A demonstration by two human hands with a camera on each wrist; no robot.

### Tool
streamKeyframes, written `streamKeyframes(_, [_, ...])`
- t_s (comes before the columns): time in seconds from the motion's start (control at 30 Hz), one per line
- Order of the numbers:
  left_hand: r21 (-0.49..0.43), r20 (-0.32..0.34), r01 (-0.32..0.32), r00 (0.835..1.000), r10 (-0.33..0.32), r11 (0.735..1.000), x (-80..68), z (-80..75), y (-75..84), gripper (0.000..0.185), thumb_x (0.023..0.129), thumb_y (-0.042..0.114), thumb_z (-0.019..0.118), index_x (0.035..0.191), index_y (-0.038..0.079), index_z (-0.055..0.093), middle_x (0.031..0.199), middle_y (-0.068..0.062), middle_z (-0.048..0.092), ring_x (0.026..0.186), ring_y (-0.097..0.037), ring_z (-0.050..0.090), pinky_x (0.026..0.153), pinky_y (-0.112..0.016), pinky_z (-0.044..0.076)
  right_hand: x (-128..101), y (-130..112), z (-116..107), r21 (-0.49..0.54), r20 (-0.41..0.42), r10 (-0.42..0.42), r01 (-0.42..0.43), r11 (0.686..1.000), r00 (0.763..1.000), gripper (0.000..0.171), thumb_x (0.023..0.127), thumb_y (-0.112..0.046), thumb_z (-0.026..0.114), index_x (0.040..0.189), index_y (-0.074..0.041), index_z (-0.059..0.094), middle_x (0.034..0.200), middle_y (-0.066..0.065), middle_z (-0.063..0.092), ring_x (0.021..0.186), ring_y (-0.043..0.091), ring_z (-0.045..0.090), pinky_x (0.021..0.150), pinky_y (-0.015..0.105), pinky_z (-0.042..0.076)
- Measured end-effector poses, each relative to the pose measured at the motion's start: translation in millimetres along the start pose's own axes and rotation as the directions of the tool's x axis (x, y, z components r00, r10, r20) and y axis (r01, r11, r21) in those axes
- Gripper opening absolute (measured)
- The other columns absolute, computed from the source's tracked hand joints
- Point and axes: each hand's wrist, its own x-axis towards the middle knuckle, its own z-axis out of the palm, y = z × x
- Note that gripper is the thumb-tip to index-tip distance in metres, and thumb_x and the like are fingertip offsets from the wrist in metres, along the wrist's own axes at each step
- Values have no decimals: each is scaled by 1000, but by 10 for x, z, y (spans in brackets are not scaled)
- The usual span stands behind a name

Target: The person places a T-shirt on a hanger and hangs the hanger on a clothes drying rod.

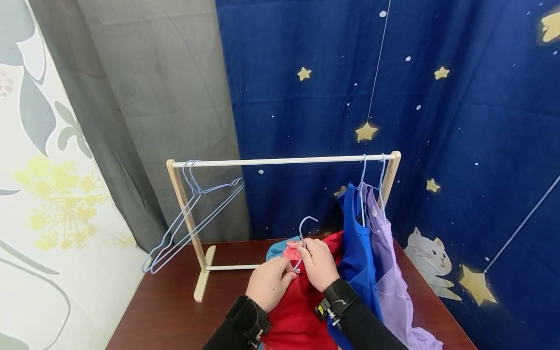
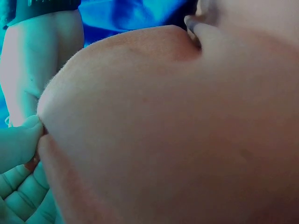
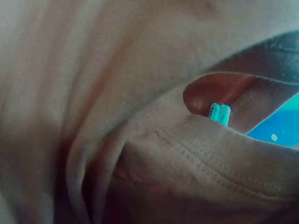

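Note:
In the head view a red garment (image 1: 290,313) lies bunched over the table's middle, with a light blue hanger (image 1: 302,228) standing hook-up at its neckline. My left hand (image 1: 270,282) pinches the garment near its collar. My right hand (image 1: 319,262) grips the hanger just below the hook. The hanger's lower part is mostly hidden by hands and cloth. Fabric (image 2: 140,116) fills most of the left wrist view, where fingers pinch its edge at the left. The right wrist view shows folded cloth (image 3: 187,158) and small white labels (image 3: 219,115) inside an opening.
A wooden rack (image 1: 280,161) stands behind my hands. Several bare hangers (image 1: 175,228) hang at its left end. A blue garment (image 1: 356,243) and a purple garment (image 1: 387,262) hang at its right. Pink cloth (image 1: 292,250) and teal cloth (image 1: 276,249) lie behind the red one.

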Motion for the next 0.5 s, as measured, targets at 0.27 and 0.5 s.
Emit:
streamKeyframes(0.27, [-63,43,62,997,-60,996,-56,46,-13,24,87,16,80,92,19,57,81,8,57,68,-9,58,61,-28,48,20,-23,14,1,25,0,0,1000,1000,8,99,-11,61,94,-8,67,89,4,70,87,26,60,89,49,45])
streamKeyframes(0.5, [-206,109,182,981,-162,962,-187,52,-108,42,86,23,82,110,15,49,79,10,52,64,-3,50,61,-27,45,55,-18,-2,1,21,8,-8,1000,1000,6,98,-10,63,92,-11,64,84,2,67,86,25,60,89,49,44])
